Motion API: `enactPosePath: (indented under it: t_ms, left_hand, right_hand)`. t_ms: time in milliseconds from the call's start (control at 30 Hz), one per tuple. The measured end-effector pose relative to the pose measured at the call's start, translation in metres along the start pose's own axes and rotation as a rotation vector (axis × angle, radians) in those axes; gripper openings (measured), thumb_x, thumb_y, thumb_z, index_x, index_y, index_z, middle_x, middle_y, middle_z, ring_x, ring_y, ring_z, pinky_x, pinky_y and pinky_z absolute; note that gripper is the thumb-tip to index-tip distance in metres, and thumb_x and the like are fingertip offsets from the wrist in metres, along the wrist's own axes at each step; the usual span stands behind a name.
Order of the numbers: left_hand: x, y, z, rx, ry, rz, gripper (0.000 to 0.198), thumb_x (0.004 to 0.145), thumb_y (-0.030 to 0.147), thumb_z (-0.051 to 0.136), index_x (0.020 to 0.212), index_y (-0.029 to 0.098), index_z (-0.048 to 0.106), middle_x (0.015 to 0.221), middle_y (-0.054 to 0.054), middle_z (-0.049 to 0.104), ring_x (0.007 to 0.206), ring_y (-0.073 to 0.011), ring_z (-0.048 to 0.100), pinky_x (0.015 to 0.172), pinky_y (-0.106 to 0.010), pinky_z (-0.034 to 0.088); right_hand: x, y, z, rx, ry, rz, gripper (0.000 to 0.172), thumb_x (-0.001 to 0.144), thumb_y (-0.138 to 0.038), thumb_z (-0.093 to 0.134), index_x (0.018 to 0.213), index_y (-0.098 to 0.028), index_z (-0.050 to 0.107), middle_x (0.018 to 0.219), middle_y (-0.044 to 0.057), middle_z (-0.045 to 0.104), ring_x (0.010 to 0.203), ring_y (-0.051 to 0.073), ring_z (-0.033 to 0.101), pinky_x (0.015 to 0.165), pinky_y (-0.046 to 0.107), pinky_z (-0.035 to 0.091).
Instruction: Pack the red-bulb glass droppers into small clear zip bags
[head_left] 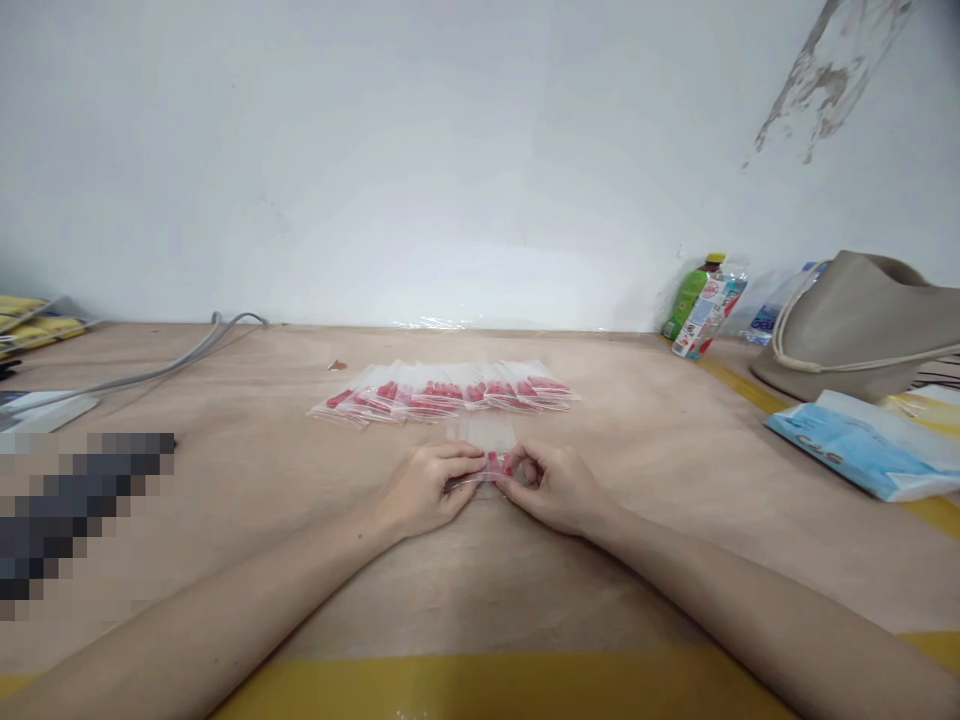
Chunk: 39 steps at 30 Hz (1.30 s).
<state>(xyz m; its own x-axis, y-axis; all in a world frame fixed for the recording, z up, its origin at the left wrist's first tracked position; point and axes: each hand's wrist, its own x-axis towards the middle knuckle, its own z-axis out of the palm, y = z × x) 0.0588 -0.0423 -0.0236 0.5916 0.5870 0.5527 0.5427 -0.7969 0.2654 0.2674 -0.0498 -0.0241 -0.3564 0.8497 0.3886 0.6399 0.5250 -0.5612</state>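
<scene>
Between my two hands, low over the table, is a small clear plastic bag (487, 432) with red pieces (498, 464) near its lower end. My left hand (435, 487) pinches the bag's left side, fingers closed on it. From the right, my right hand (556, 485) grips the other side with thumb and curled fingers. Just beyond my hands lies an overlapping row of similar bags (442, 392), each with red contents. The exact kind of the red pieces is too small to tell.
A grey cable (157, 372) runs along the left, above a pixelated dark object (82, 510). At the right stand a green bottle (686, 298), a carton (709, 315) and a taupe bag (870, 320). A blue packet (862, 445) lies nearer. The white wall (480, 170) closes off the back.
</scene>
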Motion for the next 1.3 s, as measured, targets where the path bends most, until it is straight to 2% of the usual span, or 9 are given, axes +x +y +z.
enactPosePath:
  t_ms: [333,433,533,633,700,867,967,1100,1300]
  left_hand:
    - [0.003,0.001,0.005,-0.007,0.042,-0.027,0.022,0.080,0.017,0.053,0.097,0.020,0.067,0.098,-0.004,0.068,0.089,-0.0181,0.064,0.079,-0.031,0.052]
    - [0.004,0.002,0.008,0.000,0.063,-0.050,0.019,0.081,0.017,0.052,0.093,0.020,0.067,0.095,-0.003,0.069,0.086,-0.0186,0.065,0.078,-0.032,0.052]
    - [0.005,0.002,0.004,-0.043,0.036,-0.078,0.019,0.083,0.022,0.054,0.097,0.021,0.066,0.098,-0.003,0.068,0.088,-0.0187,0.064,0.080,-0.032,0.052]
    - [0.004,0.000,-0.007,-0.060,-0.023,-0.043,0.040,0.077,0.037,0.063,0.114,0.021,0.058,0.115,-0.007,0.060,0.105,-0.0233,0.056,0.089,-0.037,0.047]
    - [0.001,-0.004,-0.014,-0.040,-0.044,0.031,0.051,0.074,0.042,0.066,0.119,0.021,0.054,0.120,-0.010,0.055,0.111,-0.0255,0.052,0.093,-0.040,0.044]
    - [-0.007,-0.014,-0.016,-0.014,-0.008,0.137,0.027,0.081,0.032,0.061,0.104,0.019,0.063,0.106,-0.007,0.064,0.093,-0.0182,0.062,0.082,-0.030,0.051]
    - [-0.008,-0.015,-0.013,-0.010,-0.018,0.130,0.024,0.081,0.031,0.060,0.100,0.018,0.065,0.102,-0.007,0.066,0.089,-0.0175,0.063,0.080,-0.028,0.052]
    - [-0.008,-0.013,-0.014,0.020,-0.006,0.135,0.027,0.081,0.030,0.060,0.105,0.018,0.063,0.105,-0.007,0.065,0.090,-0.0176,0.064,0.080,-0.028,0.053]
    - [-0.013,-0.023,-0.022,0.200,0.100,0.344,0.023,0.084,0.015,0.054,0.104,0.020,0.061,0.104,-0.006,0.065,0.089,-0.0147,0.064,0.078,-0.025,0.053]
  right_hand:
    - [0.004,-0.004,0.006,-0.064,0.069,-0.017,0.013,0.074,-0.030,0.058,0.070,-0.021,0.051,0.066,-0.001,0.055,0.057,0.011,0.047,0.052,0.023,0.033]
    - [0.006,-0.003,0.010,-0.028,0.078,-0.046,0.010,0.077,-0.025,0.055,0.070,-0.020,0.050,0.066,0.000,0.055,0.058,0.011,0.046,0.054,0.024,0.035]
    - [0.008,0.004,0.007,0.064,0.036,-0.120,0.014,0.075,-0.031,0.059,0.073,-0.020,0.051,0.067,-0.001,0.052,0.057,0.010,0.045,0.054,0.023,0.037]
    - [0.009,0.014,-0.004,0.135,-0.047,-0.235,0.026,0.070,-0.039,0.066,0.083,-0.019,0.054,0.075,0.000,0.052,0.059,0.010,0.046,0.054,0.023,0.041]
    - [0.008,0.019,-0.011,0.151,-0.079,-0.305,0.029,0.069,-0.037,0.067,0.090,-0.020,0.056,0.082,0.003,0.052,0.065,0.011,0.049,0.059,0.024,0.044]
    - [0.003,0.022,-0.014,0.119,-0.013,-0.408,0.021,0.075,-0.019,0.055,0.097,-0.020,0.058,0.089,0.006,0.056,0.072,0.013,0.053,0.064,0.026,0.046]
    - [0.001,0.023,-0.010,0.075,0.029,-0.429,0.023,0.077,-0.016,0.049,0.098,-0.020,0.059,0.092,0.008,0.058,0.076,0.014,0.055,0.064,0.026,0.046]
    - [-0.001,0.027,-0.007,-0.075,0.063,-0.437,0.019,0.083,-0.020,0.046,0.092,-0.022,0.063,0.089,0.007,0.063,0.076,0.015,0.058,0.066,0.027,0.045]
    - [-0.004,0.024,-0.008,-0.449,0.089,-0.474,0.024,0.088,-0.026,0.044,0.080,-0.022,0.067,0.075,0.005,0.066,0.065,0.013,0.056,0.057,0.025,0.035]
